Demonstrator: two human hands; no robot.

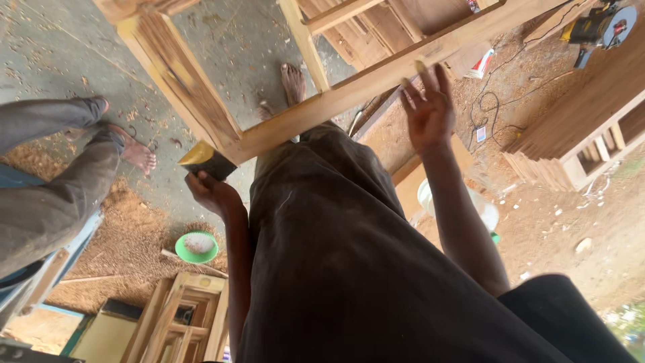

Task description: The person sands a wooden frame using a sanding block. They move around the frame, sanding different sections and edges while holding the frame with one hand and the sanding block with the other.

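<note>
A light wooden frame [349, 91] stands over my legs, its long rail running from the lower left to the upper right. My left hand [211, 191] grips a dark putty knife [205, 160] with yellow filler on its blade, held at the frame's corner joint. My right hand [430, 111] is raised with fingers spread, its fingertips at the rail's lower edge and a yellowish dab on one fingertip. It holds nothing. My bare feet [292, 81] show on the concrete floor beyond the rail.
Another person's trousered legs and bare foot [138, 156] are at the left, on sawdust. A green bowl [197, 247] and stacked wooden frames [181, 323] lie below. A white bucket [485, 210], a wooden cabinet [584, 128], a cable [490, 107] and a power saw [598, 27] are at the right.
</note>
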